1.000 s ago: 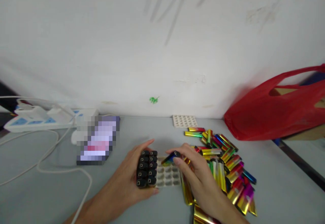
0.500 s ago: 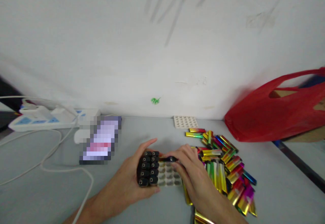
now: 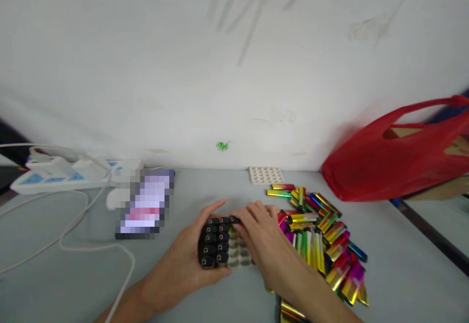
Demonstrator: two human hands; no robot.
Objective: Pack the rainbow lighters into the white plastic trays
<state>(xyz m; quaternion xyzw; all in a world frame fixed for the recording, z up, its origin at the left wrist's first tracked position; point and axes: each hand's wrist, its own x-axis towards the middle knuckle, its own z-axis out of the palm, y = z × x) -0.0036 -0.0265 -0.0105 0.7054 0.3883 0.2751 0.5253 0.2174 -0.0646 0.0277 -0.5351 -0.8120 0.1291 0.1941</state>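
Observation:
My left hand is wrapped round the left side of a pale tray with rows of holes. Two columns of black-ended pieces stand upright in the tray's left part. The fingers of my right hand pinch another black-ended piece at the top of the third column, beside the filled ones. My right hand hides the tray's right edge. Shiny multicoloured tubes lie in a pile to the right of my right hand.
A second pale tray lies by the wall. A phone, a power strip and a white cable are on the left. At the right stands a red bag.
My right hand has moved left with the black-ended piece, from over the tray's right part to right beside the filled columns. My left hand keeps its hold.

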